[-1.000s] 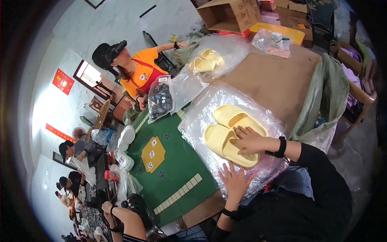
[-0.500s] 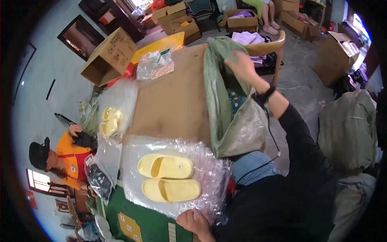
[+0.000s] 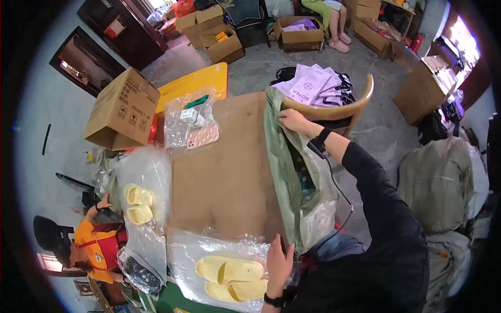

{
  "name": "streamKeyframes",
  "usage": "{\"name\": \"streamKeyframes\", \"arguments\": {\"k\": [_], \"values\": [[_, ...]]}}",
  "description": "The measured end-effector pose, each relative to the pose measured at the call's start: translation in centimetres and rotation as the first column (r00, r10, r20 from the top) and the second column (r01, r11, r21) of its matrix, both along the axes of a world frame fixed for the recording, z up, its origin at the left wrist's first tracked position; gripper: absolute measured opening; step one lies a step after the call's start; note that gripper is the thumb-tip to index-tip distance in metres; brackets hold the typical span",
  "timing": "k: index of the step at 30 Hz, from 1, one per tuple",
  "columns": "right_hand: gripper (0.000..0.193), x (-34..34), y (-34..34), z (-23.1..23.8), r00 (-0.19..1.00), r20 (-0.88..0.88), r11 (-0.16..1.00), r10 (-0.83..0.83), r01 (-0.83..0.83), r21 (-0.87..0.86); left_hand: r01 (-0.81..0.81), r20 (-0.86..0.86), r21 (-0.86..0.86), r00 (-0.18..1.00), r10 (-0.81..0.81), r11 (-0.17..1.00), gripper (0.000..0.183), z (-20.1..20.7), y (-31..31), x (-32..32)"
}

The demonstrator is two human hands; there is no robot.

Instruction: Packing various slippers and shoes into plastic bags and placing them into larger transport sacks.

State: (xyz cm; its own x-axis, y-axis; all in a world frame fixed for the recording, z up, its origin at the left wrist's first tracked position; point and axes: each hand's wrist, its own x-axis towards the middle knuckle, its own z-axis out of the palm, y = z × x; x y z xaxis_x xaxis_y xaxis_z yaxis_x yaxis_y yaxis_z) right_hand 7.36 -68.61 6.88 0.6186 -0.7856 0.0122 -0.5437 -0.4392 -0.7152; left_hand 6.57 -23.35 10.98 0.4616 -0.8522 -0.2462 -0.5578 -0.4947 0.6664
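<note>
A green woven sack (image 3: 282,177) lies along the right edge of the table, its mouth gaping and some dark patterned stuff showing inside. My right hand (image 3: 295,121) is closed on the sack's rim near its far end. At the near end, my left hand (image 3: 279,265) is open, thumb and fingers apart, close to the sack's corner; whether it touches is hard to tell. Left of that hand, a pair of pale yellow slippers (image 3: 229,269) rests on a stack of clear plastic bags (image 3: 182,250). My left hand partly covers the slippers' right side.
Brown board (image 3: 219,172) covers the table's middle. Beyond are a phone in a pink patterned case (image 3: 202,136), a green cutter (image 3: 196,101) and a cardboard box (image 3: 122,109). A co-worker in orange (image 3: 94,245) stands left, near smaller yellow slippers (image 3: 139,203). A wooden chair (image 3: 360,104) holds purple packets.
My right hand has come down onto the sack's rim and closed on it. My left hand has moved from below the slippers to the sack's near corner. The view has shifted.
</note>
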Motion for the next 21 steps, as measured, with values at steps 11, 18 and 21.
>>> {"name": "streamKeyframes", "arguments": {"k": [11,18,21], "values": [[0.078,4.7,-9.2,5.2,0.827,-0.441,0.925,-0.349,0.38,-0.02,0.063,0.003,0.59,0.997,-0.081,0.805,0.045,-7.2,-11.5,-0.1],[0.061,7.4,-14.8,-0.5,0.96,-0.204,0.746,-0.192,0.278,0.605,-0.539,-0.593,0.297,0.543,0.595,0.788,0.031,-6.4,-10.9,0.4],[0.053,5.6,-20.9,-4.9,0.92,0.013,0.628,-0.393,0.257,0.734,-0.567,-0.736,0.498,0.123,0.665,0.656,0.038,-6.8,-12.6,-1.3]]}}
